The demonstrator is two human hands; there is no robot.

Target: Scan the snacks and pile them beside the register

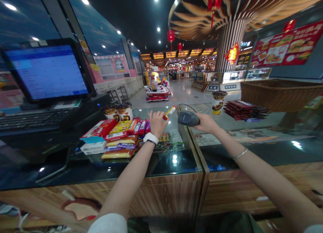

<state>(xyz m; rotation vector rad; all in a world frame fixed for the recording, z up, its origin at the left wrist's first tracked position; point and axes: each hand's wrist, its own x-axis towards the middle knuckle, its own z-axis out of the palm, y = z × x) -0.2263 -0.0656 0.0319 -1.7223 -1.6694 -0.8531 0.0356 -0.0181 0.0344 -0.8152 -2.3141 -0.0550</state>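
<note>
Between the fingers of my left hand point(157, 122) is a small yellow and red candy packet point(170, 112), tilted up to the right. My right hand point(207, 123) is wrapped round the handle of a dark barcode scanner point(188, 118); its head points left toward the packet, a short gap apart. Left of my left wrist, several snack packets point(119, 145) in yellow, purple and red lie piled on the glass counter point(161, 162). Red, blue and white boxes point(97, 133) are stacked at the pile's left side.
A monitor point(47, 71) and keyboard point(30, 120) stand at the left. Two patterned cups point(124, 112) are behind the pile. Toward the right are another cup point(218, 102), a stack of dark red packets point(242, 110) and a wicker basket point(280, 93).
</note>
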